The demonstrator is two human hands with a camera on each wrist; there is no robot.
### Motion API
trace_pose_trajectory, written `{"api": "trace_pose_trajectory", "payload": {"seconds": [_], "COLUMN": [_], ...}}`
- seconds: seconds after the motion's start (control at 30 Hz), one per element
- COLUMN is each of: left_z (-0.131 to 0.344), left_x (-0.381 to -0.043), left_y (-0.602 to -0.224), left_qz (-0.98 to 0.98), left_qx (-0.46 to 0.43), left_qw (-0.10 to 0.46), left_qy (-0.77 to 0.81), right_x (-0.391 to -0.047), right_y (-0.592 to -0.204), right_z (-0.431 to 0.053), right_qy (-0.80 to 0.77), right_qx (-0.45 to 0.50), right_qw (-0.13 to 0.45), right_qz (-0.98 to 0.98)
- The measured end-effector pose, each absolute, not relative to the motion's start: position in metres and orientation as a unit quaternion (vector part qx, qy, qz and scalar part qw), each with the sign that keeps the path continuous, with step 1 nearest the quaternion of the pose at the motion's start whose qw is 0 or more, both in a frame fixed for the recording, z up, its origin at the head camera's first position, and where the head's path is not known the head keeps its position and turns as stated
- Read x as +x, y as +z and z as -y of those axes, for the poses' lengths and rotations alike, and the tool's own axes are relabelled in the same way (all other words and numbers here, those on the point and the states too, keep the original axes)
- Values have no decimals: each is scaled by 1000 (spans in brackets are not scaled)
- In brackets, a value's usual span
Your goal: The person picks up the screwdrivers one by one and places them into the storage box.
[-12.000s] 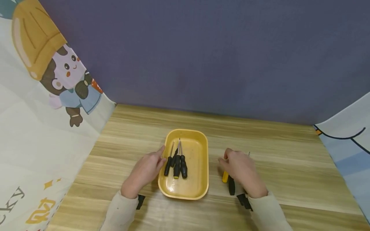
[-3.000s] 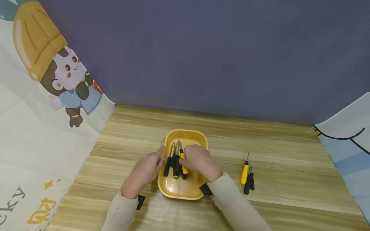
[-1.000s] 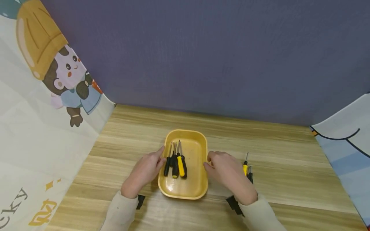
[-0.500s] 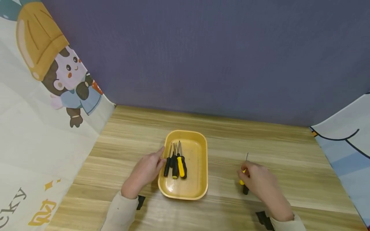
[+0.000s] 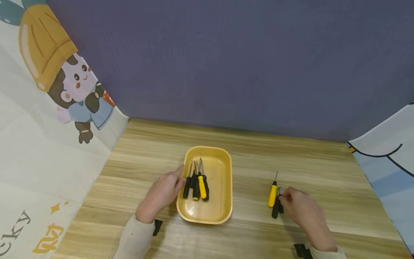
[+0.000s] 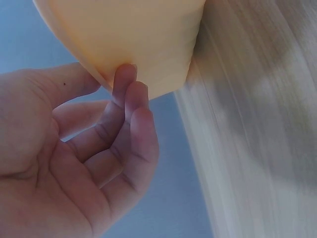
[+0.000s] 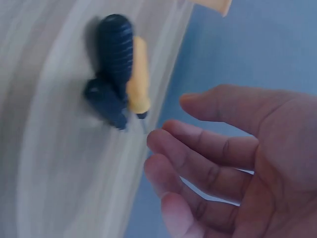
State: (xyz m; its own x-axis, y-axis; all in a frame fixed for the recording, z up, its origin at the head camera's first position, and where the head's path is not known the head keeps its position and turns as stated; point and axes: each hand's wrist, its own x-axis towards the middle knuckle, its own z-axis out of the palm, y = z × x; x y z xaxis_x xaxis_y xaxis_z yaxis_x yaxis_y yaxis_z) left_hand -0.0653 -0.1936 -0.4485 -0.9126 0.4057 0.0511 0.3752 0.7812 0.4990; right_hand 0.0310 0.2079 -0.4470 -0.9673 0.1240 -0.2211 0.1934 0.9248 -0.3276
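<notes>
My left hand [image 5: 164, 191] pinches the left rim of the yellow tray [image 5: 205, 221]; in the left wrist view its fingertips [image 6: 126, 74] touch the outer wall. Inside the tray lie several screwdrivers with black handles, and one with a yellow handle [image 5: 202, 187] on top. At right, my right hand [image 5: 304, 210] hovers beside three screwdrivers: one yellow-handled [image 5: 272, 196], a larger black-handled one [image 5: 275, 208] and a small black-handled one [image 5: 281, 203]. The right wrist view shows its loosely bent fingers apart from these tools, holding nothing.
Both hands work over a wood-grain table [image 5: 145, 144]. A dark blue-grey cloth [image 5: 226, 64] stands behind it, with a cartoon-printed sheet [image 5: 48, 144] at the left and another printed sheet [image 5: 394, 151] at the right.
The yellow-handled screwdriver has gone into the tray and been let go. My right hand has moved rightward from the tray, over the loose screwdrivers, to their right side. The left hand has stayed put.
</notes>
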Motion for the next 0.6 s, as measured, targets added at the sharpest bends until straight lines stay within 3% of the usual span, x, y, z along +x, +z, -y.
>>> {"api": "trace_pose_trajectory", "payload": {"seconds": [0.6], "left_z": [194], "left_x": [-65], "left_y": [-446], "left_qz": [-946], "left_qx": [197], "left_qw": [44], "left_qy": [254], "right_x": [33], "right_y": [-476], "right_z": [-221], "right_qy": [-211], "right_qx": [135], "right_qw": [113], "right_qz": [-961]}}
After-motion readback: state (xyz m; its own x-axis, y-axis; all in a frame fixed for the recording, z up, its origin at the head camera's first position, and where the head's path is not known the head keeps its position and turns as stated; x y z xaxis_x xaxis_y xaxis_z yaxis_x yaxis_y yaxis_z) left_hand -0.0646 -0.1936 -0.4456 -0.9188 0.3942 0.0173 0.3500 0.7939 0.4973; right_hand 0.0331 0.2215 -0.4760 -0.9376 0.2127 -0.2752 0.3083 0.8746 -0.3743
